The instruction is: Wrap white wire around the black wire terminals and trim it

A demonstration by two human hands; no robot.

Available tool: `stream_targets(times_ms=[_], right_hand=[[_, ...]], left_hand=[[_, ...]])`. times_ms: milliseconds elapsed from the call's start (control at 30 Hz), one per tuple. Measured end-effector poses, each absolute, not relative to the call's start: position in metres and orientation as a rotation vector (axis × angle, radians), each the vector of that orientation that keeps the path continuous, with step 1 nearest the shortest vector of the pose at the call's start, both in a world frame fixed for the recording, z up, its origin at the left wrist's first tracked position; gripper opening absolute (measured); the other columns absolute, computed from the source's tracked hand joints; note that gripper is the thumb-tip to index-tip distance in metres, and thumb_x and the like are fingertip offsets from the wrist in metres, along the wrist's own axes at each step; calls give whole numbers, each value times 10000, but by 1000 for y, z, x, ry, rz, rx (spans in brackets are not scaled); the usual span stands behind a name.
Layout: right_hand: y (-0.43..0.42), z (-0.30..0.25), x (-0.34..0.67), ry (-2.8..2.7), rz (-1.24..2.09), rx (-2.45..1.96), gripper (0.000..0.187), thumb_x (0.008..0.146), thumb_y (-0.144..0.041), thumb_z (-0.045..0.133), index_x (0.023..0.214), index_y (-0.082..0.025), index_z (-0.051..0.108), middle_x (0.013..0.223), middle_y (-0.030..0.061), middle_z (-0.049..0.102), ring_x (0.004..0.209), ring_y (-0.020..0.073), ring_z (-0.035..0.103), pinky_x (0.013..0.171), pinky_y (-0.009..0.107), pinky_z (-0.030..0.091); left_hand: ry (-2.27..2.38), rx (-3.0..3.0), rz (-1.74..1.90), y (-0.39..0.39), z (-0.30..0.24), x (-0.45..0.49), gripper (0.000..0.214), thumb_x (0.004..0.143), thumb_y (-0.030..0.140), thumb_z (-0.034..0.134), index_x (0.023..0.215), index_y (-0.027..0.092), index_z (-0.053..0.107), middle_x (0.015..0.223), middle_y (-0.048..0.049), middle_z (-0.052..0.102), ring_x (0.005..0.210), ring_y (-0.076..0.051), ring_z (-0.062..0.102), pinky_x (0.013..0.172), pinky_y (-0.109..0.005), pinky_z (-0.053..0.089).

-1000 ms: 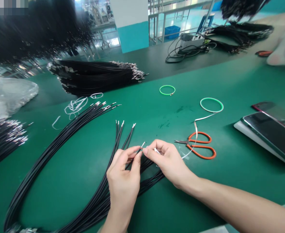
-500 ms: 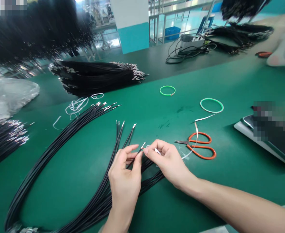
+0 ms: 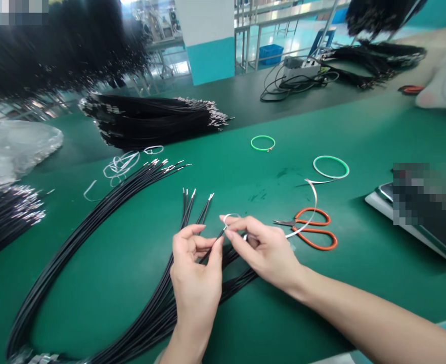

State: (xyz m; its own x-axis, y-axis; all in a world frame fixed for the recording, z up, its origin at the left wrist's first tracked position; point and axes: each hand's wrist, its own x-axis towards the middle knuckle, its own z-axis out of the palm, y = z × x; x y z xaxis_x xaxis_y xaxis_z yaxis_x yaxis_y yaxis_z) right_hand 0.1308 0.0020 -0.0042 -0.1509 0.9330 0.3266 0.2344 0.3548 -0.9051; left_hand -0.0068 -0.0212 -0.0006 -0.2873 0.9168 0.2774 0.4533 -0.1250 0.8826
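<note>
My left hand (image 3: 196,273) pinches a thin black cable (image 3: 218,236) close to its end, between thumb and forefinger. Against that end, my right hand (image 3: 266,253) grips a narrow white strip (image 3: 314,202), part of which loops up over the fingertips. The strip trails right across the scissors (image 3: 294,223), which have orange handles, towards a pale green ring (image 3: 347,164) on the table. Under and behind my hands lies a curved bundle of black cables (image 3: 94,215) with metal-tipped ends. The cable's very tip is partly covered by my right fingers.
A thick stack of black cables (image 3: 150,121) lies at the back left, near loose white strips (image 3: 120,164) and clear plastic (image 3: 21,146). A smaller green ring (image 3: 263,149) sits mid-table. To the right is a dark, partly blurred-out device (image 3: 424,227). A power strip (image 3: 301,71) stands behind.
My right fingers have moved onto the cable's tip, and a white loop now rises above them. The trailing strip has shifted into a wider curve. My left hand keeps its pinch.
</note>
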Motion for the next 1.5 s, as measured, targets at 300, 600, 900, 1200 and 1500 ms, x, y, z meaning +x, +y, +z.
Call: stream_targets(times_ms=[300,600,900,1200,1500], right_hand=[[7,-2,131,-1439,1032,-1070,80,875,-278,586,899,-218,632,1110,57,657,1030,190,607,805,294,454],[-5,1,117,-1020,1417,-1187,230,804,-384,659,762,-160,633,799,34,570,745,147,487,711,281,382],[-4,2,113,-963,1389,-1168,230,791,-369,665,725,-156,612,819,31,546,750,141,476,720,273,372],[-5,-1,115,-1015,1352,-1183,212,804,-355,654,740,-156,623,808,33,540,735,141,477,692,269,376],[-4,3,117,-972,1499,-1158,238,786,-370,657,744,-149,578,731,20,550,673,132,462,651,264,369]], left_hand=[[1736,1516,1421,-20,-1,-6,303,804,211,656,1071,169,518,811,-18,651,787,-136,659,709,-256,527],[1779,1693,1447,-19,-9,-6,190,827,215,630,1004,172,577,905,-34,647,793,-125,648,726,-260,540],[1688,1916,1460,-22,-5,-5,158,846,149,611,1001,176,603,893,-23,627,794,-96,619,733,-220,521],[1661,2046,1438,-21,0,-5,234,849,99,592,1053,181,672,840,-34,607,750,-101,596,710,-236,517],[1696,1991,1412,-23,-2,-6,172,853,130,587,1002,173,662,848,-35,614,760,-111,607,714,-235,524]])
